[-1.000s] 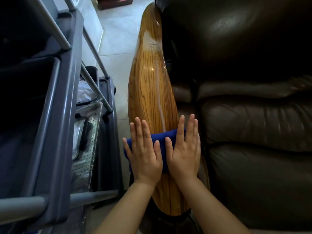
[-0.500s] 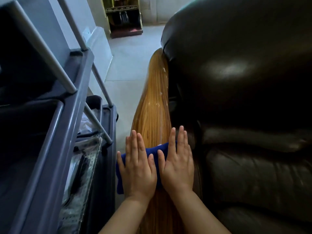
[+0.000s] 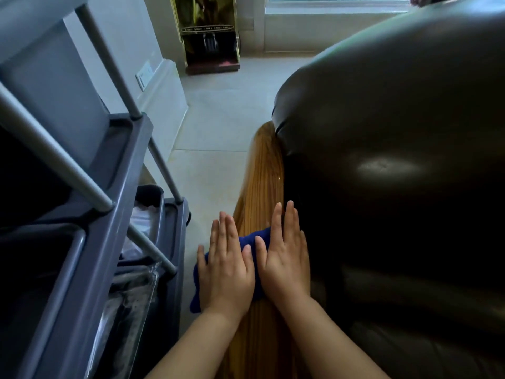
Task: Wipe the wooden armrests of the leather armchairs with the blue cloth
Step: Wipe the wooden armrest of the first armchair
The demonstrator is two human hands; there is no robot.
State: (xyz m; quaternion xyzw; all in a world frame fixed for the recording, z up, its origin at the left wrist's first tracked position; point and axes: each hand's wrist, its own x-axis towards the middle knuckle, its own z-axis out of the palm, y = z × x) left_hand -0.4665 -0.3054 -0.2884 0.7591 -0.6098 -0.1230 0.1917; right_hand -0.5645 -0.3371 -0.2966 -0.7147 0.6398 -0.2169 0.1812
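A glossy wooden armrest (image 3: 261, 181) runs away from me along the left side of a dark brown leather armchair (image 3: 396, 165). A blue cloth (image 3: 253, 240) lies across the armrest, its left end hanging over the outer edge. My left hand (image 3: 225, 266) and my right hand (image 3: 285, 255) lie flat side by side on the cloth, fingers straight and pointing forward, pressing it onto the wood. Most of the cloth is hidden under my palms. The far tip of the armrest meets the chair's back cushion.
A grey cleaning cart (image 3: 114, 187) with metal posts and plastic-covered trays stands close on the left, leaving a narrow strip of tiled floor (image 3: 218, 127) beside the armrest. A dark cabinet-like machine (image 3: 209, 36) stands by the far wall under a window.
Both hands have slid the cloth forward along the armrest toward the chair back. My view has tilted up, now showing the wall, window and more floor.
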